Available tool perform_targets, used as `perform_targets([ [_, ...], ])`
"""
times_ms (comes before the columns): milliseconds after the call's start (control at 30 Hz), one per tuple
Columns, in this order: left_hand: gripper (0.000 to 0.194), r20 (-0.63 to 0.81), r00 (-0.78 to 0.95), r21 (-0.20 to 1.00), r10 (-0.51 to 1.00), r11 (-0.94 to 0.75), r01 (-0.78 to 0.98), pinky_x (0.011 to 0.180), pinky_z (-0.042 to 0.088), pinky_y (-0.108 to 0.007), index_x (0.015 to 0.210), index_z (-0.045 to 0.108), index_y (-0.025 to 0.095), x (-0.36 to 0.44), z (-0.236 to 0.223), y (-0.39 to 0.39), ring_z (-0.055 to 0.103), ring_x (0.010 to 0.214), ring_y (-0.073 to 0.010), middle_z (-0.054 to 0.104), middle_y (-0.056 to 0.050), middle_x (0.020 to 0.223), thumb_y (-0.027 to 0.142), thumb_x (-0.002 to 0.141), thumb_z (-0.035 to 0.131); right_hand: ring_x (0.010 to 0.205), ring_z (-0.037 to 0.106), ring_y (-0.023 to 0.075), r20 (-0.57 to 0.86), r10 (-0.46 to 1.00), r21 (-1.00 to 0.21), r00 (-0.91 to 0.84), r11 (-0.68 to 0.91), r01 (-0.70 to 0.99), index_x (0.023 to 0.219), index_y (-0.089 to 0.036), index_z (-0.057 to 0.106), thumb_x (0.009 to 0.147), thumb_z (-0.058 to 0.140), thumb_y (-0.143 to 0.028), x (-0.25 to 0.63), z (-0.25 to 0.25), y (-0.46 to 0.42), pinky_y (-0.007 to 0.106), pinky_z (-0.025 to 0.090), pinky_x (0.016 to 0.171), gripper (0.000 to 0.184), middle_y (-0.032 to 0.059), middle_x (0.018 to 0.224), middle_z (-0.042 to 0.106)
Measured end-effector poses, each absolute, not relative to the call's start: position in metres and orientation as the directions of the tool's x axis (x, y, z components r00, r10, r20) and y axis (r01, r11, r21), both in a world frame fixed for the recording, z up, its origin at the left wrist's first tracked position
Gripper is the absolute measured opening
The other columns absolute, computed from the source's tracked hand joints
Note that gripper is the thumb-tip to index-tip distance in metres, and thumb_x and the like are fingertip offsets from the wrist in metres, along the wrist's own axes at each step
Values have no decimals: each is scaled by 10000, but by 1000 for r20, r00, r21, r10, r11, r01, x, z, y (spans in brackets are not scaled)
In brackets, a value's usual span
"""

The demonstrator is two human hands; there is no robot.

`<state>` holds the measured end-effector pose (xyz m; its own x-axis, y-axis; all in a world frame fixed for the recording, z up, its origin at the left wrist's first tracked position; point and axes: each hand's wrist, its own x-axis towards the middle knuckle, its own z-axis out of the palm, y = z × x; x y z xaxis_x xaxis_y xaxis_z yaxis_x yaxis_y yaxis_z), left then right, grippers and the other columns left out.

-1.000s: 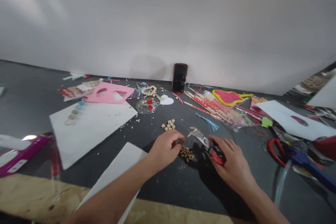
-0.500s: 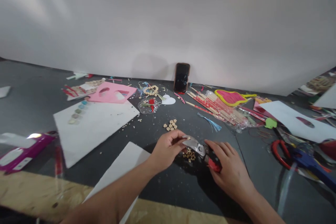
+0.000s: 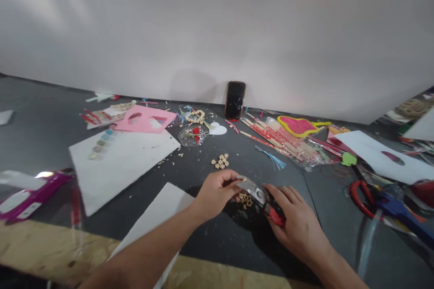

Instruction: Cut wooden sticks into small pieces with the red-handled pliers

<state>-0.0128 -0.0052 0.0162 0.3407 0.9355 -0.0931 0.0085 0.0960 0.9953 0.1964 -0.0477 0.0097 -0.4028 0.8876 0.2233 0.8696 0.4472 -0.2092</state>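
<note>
My right hand [image 3: 294,214] is closed around the red and black handles of a pair of pruning shears [image 3: 255,191]. Their metal jaws point left, to the fingertips of my left hand [image 3: 219,192]. Thumb and forefinger of that hand are pinched at the jaws on a tiny pale wooden bead [image 3: 244,179], mostly hidden by fingers and blade. Below the jaws lies a heap of small wooden beads [image 3: 245,200], partly covered by my left fingers. Just beyond my left hand is a cluster of flower-shaped wooden beads [image 3: 220,161].
A phone [image 3: 235,100] leans on the white board [image 3: 203,31] at the back. White sheets [image 3: 122,162] and a purple glue gun [image 3: 34,198] lie left. To the right are wrapped chopsticks [image 3: 271,135], a blue tassel [image 3: 275,159], a pink-yellow fan shape [image 3: 298,126] and scissors [image 3: 386,203].
The shears and my right hand have shifted very slightly, with the handles a little lower. My left hand stays at the jaws, almost still.
</note>
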Motion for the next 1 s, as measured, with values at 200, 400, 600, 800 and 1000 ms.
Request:
perform_targets([
  [200, 170, -93, 342, 994, 935, 106, -18, 551, 376, -191, 713, 594, 133, -11, 12, -7, 499, 535, -90, 544, 25, 562, 284, 777, 549, 836, 538, 209, 259, 882, -155, -394, 441, 884, 1097, -158, 518, 714, 477, -177, 195, 12, -50, 347, 449, 773, 386, 93, 938, 600],
  [400, 125, -82, 309, 989, 948, 116, -93, 589, 408, -199, 803, 611, 137, -10, 10, -6, 523, 587, -100, 585, 14, 642, 234, 725, 600, 859, 514, 226, 278, 891, -121, -360, 404, 906, 1123, -166, 501, 724, 476, -189, 192, 7, -47, 376, 433, 770, 400, 98, 970, 584],
  [600, 95, -89, 262, 996, 961, 89, 13, 566, 408, -192, 712, 646, 130, -11, 17, -5, 537, 572, -107, 591, 6, 573, 200, 717, 582, 930, 487, 243, 255, 899, -84, -357, 388, 918, 1195, -186, 464, 718, 476, -170, 191, 9, -47, 387, 409, 786, 477, 100, 1049, 559],
  [800, 127, -84, 258, 996, 962, 76, 42, 574, 447, -201, 721, 679, 135, -11, 20, -8, 593, 589, -131, 637, -8, 587, 192, 719, 565, 965, 477, 242, 237, 901, -97, -364, 395, 914, 1224, -188, 443, 690, 490, -163, 191, 9, -47, 389, 397, 811, 536, 101, 1091, 550],
  [1000, 101, -70, 260, 997, 963, 63, 33, 559, 459, -185, 660, 657, 149, -12, 20, -9, 611, 572, -124, 635, 9, 566, 187, 714, 581, 938, 482, 240, 215, 902, -139, -374, 407, 903, 1229, -187, 433, 719, 486, -173, 191, 9, -48, 392, 400, 793, 513, 99, 1057, 564],
])
